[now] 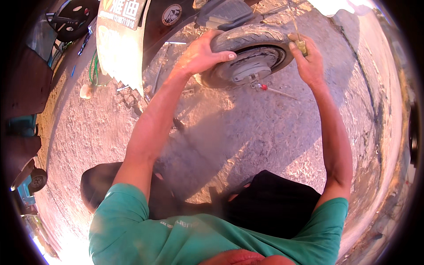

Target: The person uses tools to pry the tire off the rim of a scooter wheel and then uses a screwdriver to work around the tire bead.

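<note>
Nearest is the green shirt (198, 234) of the person, and just past it are two bent legs in black pants (278, 203). Past the knees is rough, hard ground (265, 145), with sunny parts and shady parts. To the left, near the edge, is a small wheel (38, 179) beside something blue.

Farther out, a bit right of the middle, the big wheel (247, 70) is tipped over, with its round grey middle facing the person. A small red bit (264, 87) is by the near side of that middle. A thin stick (282, 93) goes off to the right from there.

The left hand (205, 54) grips the left side of the tyre (251, 37). Its thumb lies flat on the near side, and its other fingers go over the far side. The right hand (311, 62) is at the right side of the tyre, closed around a yellowish handle (301, 47). A thin rod (294, 20) goes up from the handle to the far side.

Far to the left are a pale stone (86, 91) and a green wire (94, 66). By them is a big pale panel (119, 53), and a black part (225, 14) is just beyond the tyre.
</note>
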`<state>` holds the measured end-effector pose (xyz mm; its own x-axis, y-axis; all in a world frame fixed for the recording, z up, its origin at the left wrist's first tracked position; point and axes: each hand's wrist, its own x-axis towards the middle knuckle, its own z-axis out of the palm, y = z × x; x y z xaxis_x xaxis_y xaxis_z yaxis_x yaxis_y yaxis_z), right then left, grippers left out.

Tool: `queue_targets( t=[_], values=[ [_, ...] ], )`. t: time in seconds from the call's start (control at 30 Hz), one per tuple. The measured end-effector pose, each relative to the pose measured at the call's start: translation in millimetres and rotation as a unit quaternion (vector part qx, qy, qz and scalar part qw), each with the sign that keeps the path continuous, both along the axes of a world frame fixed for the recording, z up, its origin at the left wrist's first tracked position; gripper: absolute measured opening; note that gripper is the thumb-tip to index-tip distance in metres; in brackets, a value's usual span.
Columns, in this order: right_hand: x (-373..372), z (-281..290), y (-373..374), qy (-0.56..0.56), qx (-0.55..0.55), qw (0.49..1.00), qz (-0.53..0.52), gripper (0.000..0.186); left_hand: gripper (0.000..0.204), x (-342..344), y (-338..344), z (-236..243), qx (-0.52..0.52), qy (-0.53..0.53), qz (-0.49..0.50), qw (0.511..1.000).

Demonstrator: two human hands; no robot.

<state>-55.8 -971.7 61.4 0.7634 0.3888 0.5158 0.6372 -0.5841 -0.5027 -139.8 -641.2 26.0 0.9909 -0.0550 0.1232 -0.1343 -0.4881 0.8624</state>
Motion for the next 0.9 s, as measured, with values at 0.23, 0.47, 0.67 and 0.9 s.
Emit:
queue_targets(
  t=[0.23, 0.47, 0.67, 0.9],
  values=[
    [3, 7, 54, -0.078, -0.075, 0.994, 0.029, 0.043, 0.094, -39, 26, -129, -0.216, 0.062, 0.036, 0.974],
    [31, 7, 49, -0.035, 0.008, 0.999, 0.020, 0.038, 0.089, -28, 23, -154, -0.071, 0.079, 0.079, 0.991],
    [41, 12, 4, 0.164, 0.097, 0.976, -0.108, 0.039, 0.079, 1, -70, 88, 0.325, 0.113, -0.005, 0.939],
    [40, -3, 23, 0.038, 0.038, 0.998, 0.026, 0.048, 0.087, 11, -90, 70, 0.304, -0.039, 0.055, 0.950]
  ],
)
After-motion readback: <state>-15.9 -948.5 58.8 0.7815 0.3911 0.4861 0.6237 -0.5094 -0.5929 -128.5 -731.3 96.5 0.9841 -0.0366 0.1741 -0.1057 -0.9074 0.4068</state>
